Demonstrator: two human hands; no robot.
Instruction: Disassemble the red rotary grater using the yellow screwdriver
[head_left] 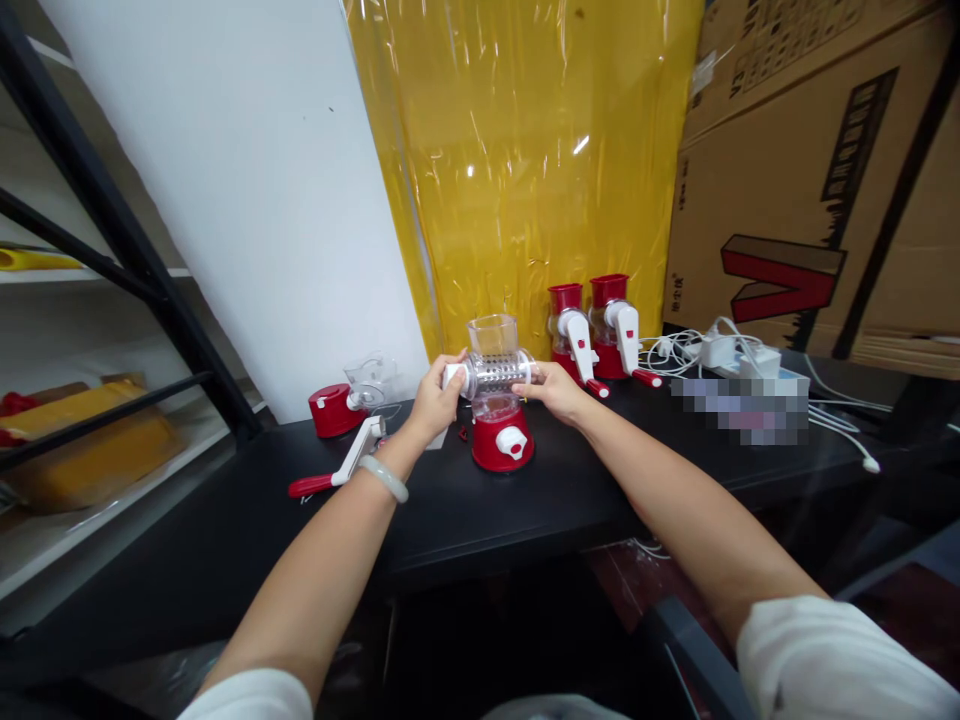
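In front of me on the black table stands a rotary grater (502, 440) with a red base, a white knob and a clear body and hopper. A perforated metal drum (495, 373) lies sideways in its clear housing. My left hand (437, 402) is closed around the white end piece at the drum's left. At the drum's right end, my right hand (553, 389) grips the housing, thumb in front; its other fingers are partly hidden. A crank handle (349, 462), white with a red grip, rests on the table beside my left wrist.
Behind to the right stand two assembled red graters (576, 340) with white cranks. Another red base (335, 410) with a clear part lies tipped at the left. White cables and a power strip (750, 355) sit at the right, before a large cardboard box (787, 200). Shelves (97, 272) are at far left.
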